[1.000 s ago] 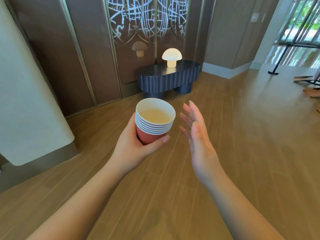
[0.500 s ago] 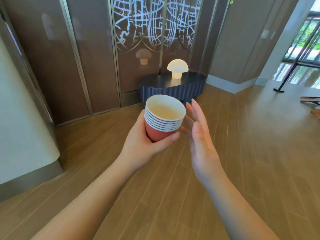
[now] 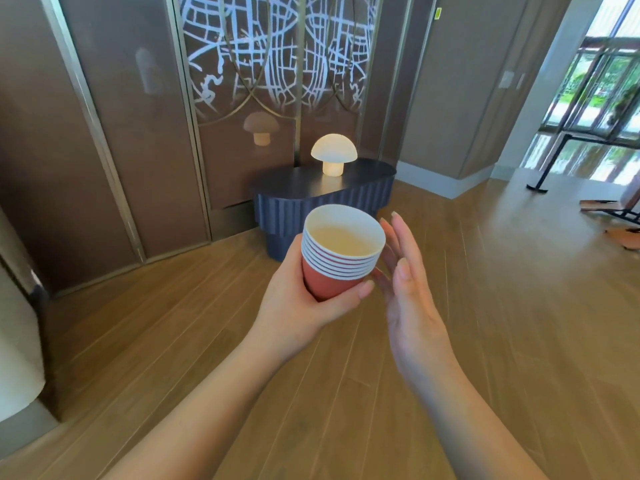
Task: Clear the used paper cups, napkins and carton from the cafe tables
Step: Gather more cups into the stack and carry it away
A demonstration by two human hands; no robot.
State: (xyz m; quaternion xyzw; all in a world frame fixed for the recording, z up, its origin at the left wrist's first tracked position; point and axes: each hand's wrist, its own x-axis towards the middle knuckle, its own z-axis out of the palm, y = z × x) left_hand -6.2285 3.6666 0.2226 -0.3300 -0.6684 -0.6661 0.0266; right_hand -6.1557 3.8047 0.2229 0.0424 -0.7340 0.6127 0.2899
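A stack of several red paper cups [image 3: 341,258] with white rims is held upright in front of me, over the wooden floor. My left hand [image 3: 298,306] grips the stack around its lower part, thumb across the front. My right hand [image 3: 410,296] is beside the stack on its right, fingers straight and together, fingertips close to or just touching the cups' side. No napkins or carton are in view.
A low dark blue ribbed side table [image 3: 322,199] with a lit mushroom lamp [image 3: 333,154] stands against brown wall panels ahead. A pale rounded counter edge [image 3: 17,358] is at the left. Black stand legs [image 3: 540,181] and glass doors are at the far right.
My right hand has come in from apart to right beside the cup stack. The view has moved closer to the blue side table.
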